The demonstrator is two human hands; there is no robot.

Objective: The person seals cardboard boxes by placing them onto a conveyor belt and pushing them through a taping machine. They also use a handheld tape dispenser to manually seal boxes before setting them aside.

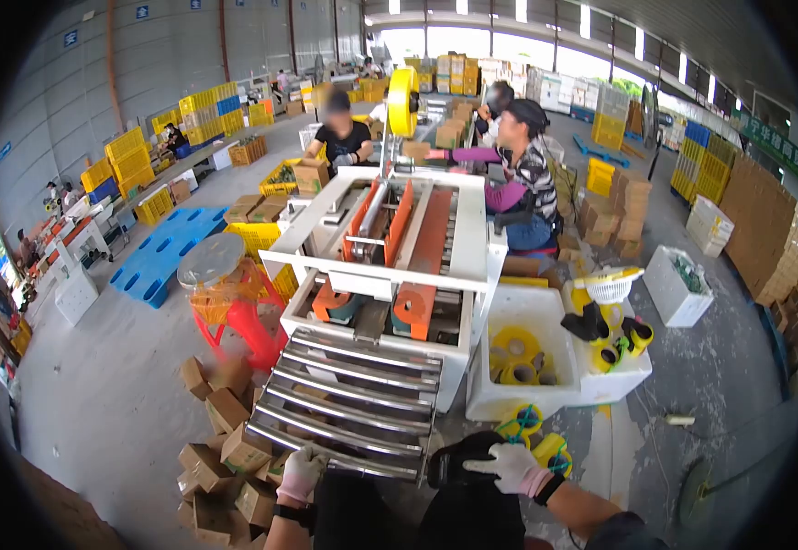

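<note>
My left hand (302, 472), in a white glove, is at the near left end of the roller conveyor (347, 401). Its fingers are loosely apart at the last roller, with nothing held in them. To the right, my right hand (513, 466), gloved as well, has a finger stretched to the left over a dark black object (463, 456) whose kind is unclear. Beyond the rollers stands a white carton sealing machine (472, 247) with orange belts and a yellow tape roll (403, 101) on top. Small brown cartons (225, 408) lie heaped left of my left hand.
A foam box (532, 399) of yellow tape rolls stands on the right, another foam box (614, 380) beside it. At left are a red stool (247, 330) and a blue pallet (165, 252). Co-workers (527, 174) sit and stand beyond the machine. A fan (692, 486) is at lower right.
</note>
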